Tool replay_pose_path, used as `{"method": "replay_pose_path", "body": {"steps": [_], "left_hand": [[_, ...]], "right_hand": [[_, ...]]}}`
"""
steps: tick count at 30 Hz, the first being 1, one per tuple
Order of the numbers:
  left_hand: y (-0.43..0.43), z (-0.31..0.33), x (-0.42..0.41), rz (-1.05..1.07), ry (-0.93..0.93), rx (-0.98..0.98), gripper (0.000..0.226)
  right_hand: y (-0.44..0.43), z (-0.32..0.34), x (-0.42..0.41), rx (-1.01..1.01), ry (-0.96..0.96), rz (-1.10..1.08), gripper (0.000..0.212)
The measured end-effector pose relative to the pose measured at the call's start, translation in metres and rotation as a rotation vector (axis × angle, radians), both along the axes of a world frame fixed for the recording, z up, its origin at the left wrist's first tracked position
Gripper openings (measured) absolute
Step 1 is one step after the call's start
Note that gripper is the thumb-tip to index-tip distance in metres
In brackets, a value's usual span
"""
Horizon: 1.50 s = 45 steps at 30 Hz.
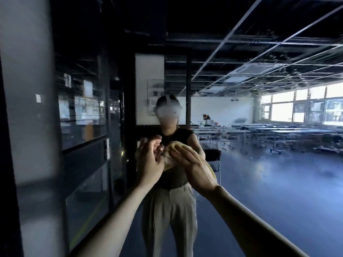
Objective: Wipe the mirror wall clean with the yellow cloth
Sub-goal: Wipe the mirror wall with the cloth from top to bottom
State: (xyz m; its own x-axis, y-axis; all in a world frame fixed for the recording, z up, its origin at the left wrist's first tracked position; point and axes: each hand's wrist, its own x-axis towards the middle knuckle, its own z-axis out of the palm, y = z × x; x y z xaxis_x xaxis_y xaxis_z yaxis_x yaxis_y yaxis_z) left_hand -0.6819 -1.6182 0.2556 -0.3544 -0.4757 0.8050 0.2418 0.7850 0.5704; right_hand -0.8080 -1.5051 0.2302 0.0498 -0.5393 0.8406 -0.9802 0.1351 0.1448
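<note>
Grey pillar at 9 o'clock, blurred, then a dark glass partition beside it; neither is in the way of the wipe. Mirror wall fills the rest of the view, with the person reflected dead centre. Left grip just left of centre, raised to the glass, fingers loosely spread and relaxed, clasping nothing I can see. Cannot tell if its fingertips touch the cloth edge or the glass; probably there to steady or re-bunch the cloth. Yellow cloth at centre, bunched against the mirror, between the two grips and mostly under the right one. Right grip just right of centre, released flat: fingers straight, palm over the cloth, pressing it on the glass. A flat palm spreads pressure, which suits wiping. Judgement: wiping is in hand at a mid-height patch; how much of the wall is done can't be read. In reflection only: a chair at 4 o'clock of the cloth, rows of benches toward 3 o'clock, bright windows at 2 o'clock, ceiling grid at 1 o'clock. Nothing blocks the glass; only the left grip crowds the cloth, and a leftward stroke would meet it.
</note>
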Motion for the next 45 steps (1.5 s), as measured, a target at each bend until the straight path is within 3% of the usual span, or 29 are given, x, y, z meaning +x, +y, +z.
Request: {"method": "replay_pose_path", "body": {"steps": [3, 5, 7, 9, 13, 16, 20, 24, 27, 29, 33, 36, 40, 45], "left_hand": [[0.026, 0.015, -0.004, -0.269, -0.071, 0.118, 0.026], [0.043, 0.026, -0.008, -0.403, -0.072, 0.156, 0.011], [0.058, 0.034, -0.015, -0.510, -0.130, 0.174, 0.011], [0.068, 0.040, -0.023, -0.521, -0.142, 0.151, 0.010], [0.078, 0.056, -0.036, -0.445, -0.106, 0.067, 0.015], [0.080, 0.076, -0.044, -0.380, -0.191, -0.009, 0.027], [0.089, 0.107, -0.071, -0.330, -0.220, -0.056, 0.020], [0.102, 0.136, -0.096, -0.102, -0.055, -0.195, 0.023], [0.105, 0.145, -0.099, 0.242, -0.004, -0.434, 0.015], [0.101, 0.145, -0.100, 0.280, -0.042, -0.399, 0.011], [0.091, 0.122, -0.099, 0.283, -0.158, -0.369, 0.015], [0.084, 0.108, -0.089, 0.206, -0.193, -0.504, 0.020], [0.065, 0.123, -0.073, 0.207, -0.038, -0.545, 0.028], [0.065, 0.099, -0.079, 0.232, 0.076, -0.552, 0.033]], "right_hand": [[0.021, 0.021, 0.013, -0.167, -0.365, 0.199, 0.045], [0.038, 0.032, 0.018, -0.311, -0.526, 0.229, 0.035], [0.052, 0.042, 0.021, -0.315, -0.726, 0.334, 0.020], [0.064, 0.052, 0.020, -0.286, -0.922, 0.472, 0.010], [0.100, 0.064, -0.002, -0.311, -1.072, 0.463, 0.028], [0.125, 0.079, -0.022, -0.412, -0.934, 0.258, 0.027], [0.136, 0.111, -0.039, -0.632, -0.755, -0.114, 0.009], [0.129, 0.149, -0.049, -0.949, -0.918, -0.044, 0.012], [0.113, 0.159, -0.043, -1.063, -0.857, 0.015, 0.012], [0.096, 0.147, -0.041, -0.979, -0.741, 0.033, 0.014], [0.056, 0.111, -0.054, -0.550, -0.348, -0.049, 0.047], [0.046, 0.120, -0.061, -0.465, -0.230, -0.181, 0.064], [0.043, 0.142, -0.077, -0.428, -0.045, -0.310, 0.061], [0.031, 0.114, -0.072, -0.481, -0.059, -0.367, 0.068]]}}
